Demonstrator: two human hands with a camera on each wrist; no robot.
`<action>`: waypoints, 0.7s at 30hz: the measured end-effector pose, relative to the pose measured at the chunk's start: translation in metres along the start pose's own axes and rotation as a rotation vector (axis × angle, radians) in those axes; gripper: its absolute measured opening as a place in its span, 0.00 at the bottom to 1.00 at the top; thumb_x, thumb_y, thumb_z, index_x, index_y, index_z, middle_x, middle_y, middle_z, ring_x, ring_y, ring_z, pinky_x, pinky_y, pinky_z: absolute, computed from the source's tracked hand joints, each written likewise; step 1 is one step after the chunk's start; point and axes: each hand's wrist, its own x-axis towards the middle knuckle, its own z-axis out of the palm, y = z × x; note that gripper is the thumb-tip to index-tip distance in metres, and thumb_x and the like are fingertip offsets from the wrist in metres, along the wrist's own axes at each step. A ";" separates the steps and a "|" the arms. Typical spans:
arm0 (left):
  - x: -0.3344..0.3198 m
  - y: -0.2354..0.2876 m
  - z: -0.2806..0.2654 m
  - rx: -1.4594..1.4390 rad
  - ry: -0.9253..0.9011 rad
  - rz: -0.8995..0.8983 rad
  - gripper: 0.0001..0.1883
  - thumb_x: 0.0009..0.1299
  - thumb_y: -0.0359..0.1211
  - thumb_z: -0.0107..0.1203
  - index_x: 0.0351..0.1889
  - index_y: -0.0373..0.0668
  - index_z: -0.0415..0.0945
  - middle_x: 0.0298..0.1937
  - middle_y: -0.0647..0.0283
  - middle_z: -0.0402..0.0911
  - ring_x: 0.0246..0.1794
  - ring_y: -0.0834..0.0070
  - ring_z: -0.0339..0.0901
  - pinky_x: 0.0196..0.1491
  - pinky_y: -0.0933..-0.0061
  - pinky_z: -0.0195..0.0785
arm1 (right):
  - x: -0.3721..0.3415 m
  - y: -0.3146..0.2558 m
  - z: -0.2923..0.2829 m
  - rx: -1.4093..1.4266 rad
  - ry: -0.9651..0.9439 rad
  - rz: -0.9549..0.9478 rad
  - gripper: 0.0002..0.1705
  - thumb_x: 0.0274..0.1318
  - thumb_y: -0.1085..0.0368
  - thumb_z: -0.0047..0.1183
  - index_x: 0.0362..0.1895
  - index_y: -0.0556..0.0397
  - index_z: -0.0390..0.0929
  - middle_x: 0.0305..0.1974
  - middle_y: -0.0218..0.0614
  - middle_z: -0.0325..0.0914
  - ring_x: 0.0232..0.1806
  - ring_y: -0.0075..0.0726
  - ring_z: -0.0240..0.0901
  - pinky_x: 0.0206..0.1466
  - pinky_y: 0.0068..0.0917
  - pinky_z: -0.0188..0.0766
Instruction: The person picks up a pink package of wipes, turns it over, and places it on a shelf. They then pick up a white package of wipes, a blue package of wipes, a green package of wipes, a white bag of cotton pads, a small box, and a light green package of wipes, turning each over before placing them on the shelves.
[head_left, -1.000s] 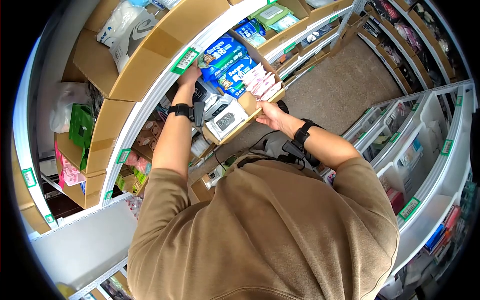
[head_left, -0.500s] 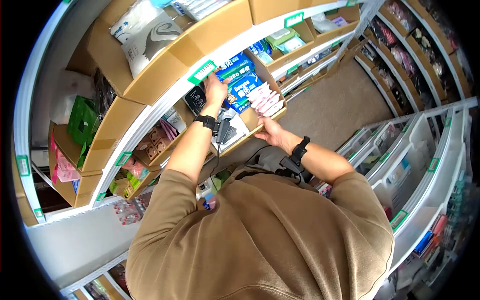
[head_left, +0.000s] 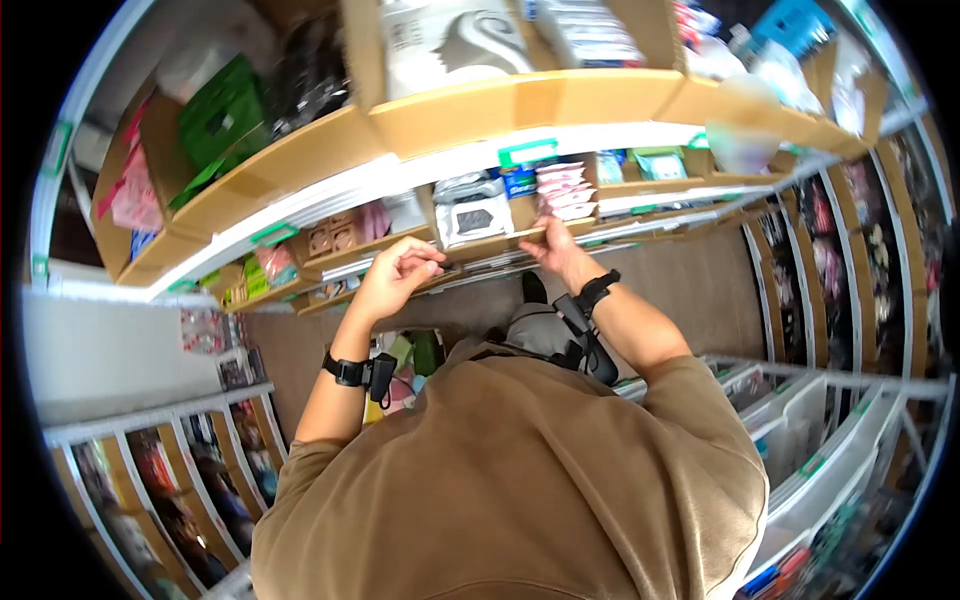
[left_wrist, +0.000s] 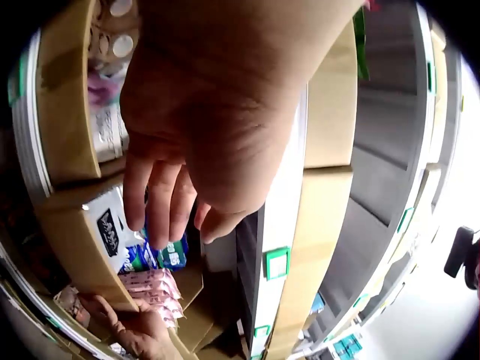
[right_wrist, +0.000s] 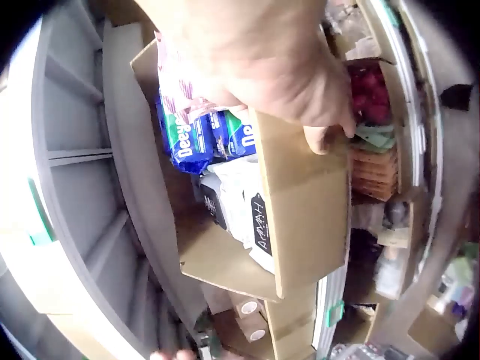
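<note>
My right hand (head_left: 553,247) grips the front wall of a cardboard box (right_wrist: 307,217), its fingers over the outer face. Inside the box are white-and-black packs (head_left: 478,218), blue packs (right_wrist: 191,142) and a row of pink-striped packets (head_left: 565,190). The shelf above hides the box's rear part in the head view. In front of the shelf edge, left of this box, my left hand (head_left: 395,278) hovers with fingers loosely bent and nothing in them. The left wrist view shows those fingers (left_wrist: 180,202) overlapping the box's contents.
A shelf rail with green-framed labels (head_left: 528,152) runs above the box. Higher up stand larger cardboard boxes (head_left: 530,105) of bagged goods. A neighbouring box (head_left: 360,255) holds small brown cartons. White bins (head_left: 800,440) line the right side, and an open carton (head_left: 405,365) sits low by my body.
My left hand has come out of the box and down to its left. My right hand stays on the front wall. The box sits further under the shelf, and the head view has turned.
</note>
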 end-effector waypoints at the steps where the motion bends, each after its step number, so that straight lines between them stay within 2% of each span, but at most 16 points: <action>1: -0.015 -0.003 -0.006 -0.060 0.124 -0.055 0.08 0.73 0.26 0.52 0.48 0.38 0.72 0.48 0.59 0.82 0.44 0.76 0.80 0.45 0.75 0.74 | 0.001 -0.009 0.008 -0.040 -0.028 -0.051 0.12 0.53 0.61 0.45 0.41 0.49 0.73 0.44 0.41 0.74 0.43 0.43 0.74 0.42 0.37 0.80; 4: -0.049 -0.023 -0.018 -0.171 0.416 -0.067 0.05 0.73 0.26 0.52 0.46 0.39 0.72 0.45 0.61 0.82 0.40 0.78 0.81 0.42 0.78 0.74 | 0.020 -0.037 0.022 -0.138 -0.021 0.083 0.16 0.56 0.61 0.43 0.46 0.55 0.73 0.47 0.48 0.73 0.44 0.51 0.74 0.40 0.31 0.84; 6: -0.067 -0.038 -0.020 -0.195 0.555 -0.082 0.06 0.73 0.26 0.52 0.46 0.40 0.72 0.44 0.62 0.82 0.39 0.78 0.81 0.40 0.79 0.75 | 0.024 -0.049 0.029 -0.200 -0.074 0.153 0.20 0.62 0.56 0.42 0.49 0.59 0.72 0.51 0.54 0.72 0.44 0.58 0.77 0.38 0.29 0.85; 8: -0.081 -0.045 -0.017 -0.221 0.648 -0.090 0.05 0.73 0.25 0.51 0.45 0.39 0.72 0.43 0.61 0.82 0.39 0.77 0.81 0.40 0.78 0.75 | 0.008 -0.063 0.036 -0.471 -0.105 0.203 0.29 0.67 0.47 0.38 0.51 0.64 0.70 0.51 0.60 0.75 0.44 0.59 0.80 0.34 0.28 0.85; 10: -0.094 -0.055 -0.015 -0.245 0.692 -0.122 0.06 0.73 0.26 0.52 0.45 0.39 0.72 0.44 0.62 0.82 0.38 0.78 0.80 0.39 0.78 0.74 | 0.008 -0.071 0.034 -0.629 -0.127 0.394 0.39 0.68 0.39 0.33 0.52 0.68 0.69 0.47 0.63 0.77 0.43 0.56 0.82 0.29 0.26 0.84; 12: -0.102 -0.059 -0.010 -0.163 0.734 -0.185 0.05 0.72 0.27 0.52 0.45 0.40 0.72 0.44 0.62 0.83 0.38 0.79 0.80 0.38 0.78 0.73 | -0.003 -0.076 0.037 -0.659 -0.289 0.470 0.45 0.66 0.33 0.32 0.52 0.70 0.69 0.42 0.60 0.81 0.43 0.50 0.83 0.31 0.29 0.85; 14: -0.106 -0.063 -0.002 -0.158 0.840 -0.255 0.05 0.73 0.28 0.52 0.44 0.40 0.71 0.43 0.63 0.82 0.37 0.79 0.79 0.37 0.77 0.73 | -0.006 -0.071 0.048 -0.828 -0.403 0.487 0.47 0.63 0.29 0.34 0.52 0.68 0.69 0.48 0.57 0.79 0.46 0.50 0.82 0.34 0.33 0.85; 15: -0.107 -0.064 0.004 -0.201 0.861 -0.243 0.05 0.73 0.28 0.52 0.44 0.40 0.71 0.41 0.64 0.82 0.37 0.79 0.79 0.37 0.77 0.72 | -0.006 -0.063 0.054 -0.909 -0.402 0.418 0.48 0.60 0.27 0.37 0.54 0.66 0.67 0.52 0.53 0.76 0.48 0.46 0.81 0.39 0.35 0.84; 16: -0.108 -0.066 0.010 -0.242 0.875 -0.229 0.04 0.73 0.28 0.52 0.43 0.40 0.71 0.39 0.65 0.81 0.38 0.80 0.79 0.36 0.77 0.72 | 0.008 -0.058 0.051 -0.903 -0.392 0.437 0.48 0.58 0.27 0.42 0.57 0.64 0.65 0.55 0.48 0.73 0.53 0.41 0.77 0.44 0.35 0.82; 18: -0.109 -0.073 0.024 -0.314 0.927 -0.242 0.05 0.72 0.29 0.53 0.43 0.40 0.71 0.37 0.67 0.79 0.38 0.80 0.79 0.36 0.77 0.72 | 0.015 -0.053 0.047 -0.902 -0.343 0.429 0.45 0.57 0.29 0.48 0.57 0.60 0.66 0.54 0.42 0.73 0.57 0.38 0.72 0.52 0.37 0.75; 20: -0.098 -0.086 0.039 -0.226 0.935 -0.271 0.06 0.72 0.30 0.54 0.44 0.41 0.71 0.37 0.67 0.79 0.38 0.80 0.78 0.36 0.77 0.72 | 0.027 -0.056 0.038 -0.918 -0.366 0.469 0.41 0.56 0.32 0.53 0.56 0.57 0.68 0.57 0.39 0.72 0.62 0.38 0.66 0.59 0.39 0.66; 21: -0.094 -0.085 0.048 -0.292 0.972 -0.252 0.06 0.72 0.31 0.54 0.44 0.41 0.72 0.37 0.67 0.80 0.37 0.81 0.78 0.35 0.78 0.72 | 0.031 -0.058 0.035 -0.900 -0.355 0.503 0.34 0.58 0.39 0.55 0.56 0.52 0.70 0.58 0.37 0.71 0.63 0.39 0.65 0.64 0.42 0.61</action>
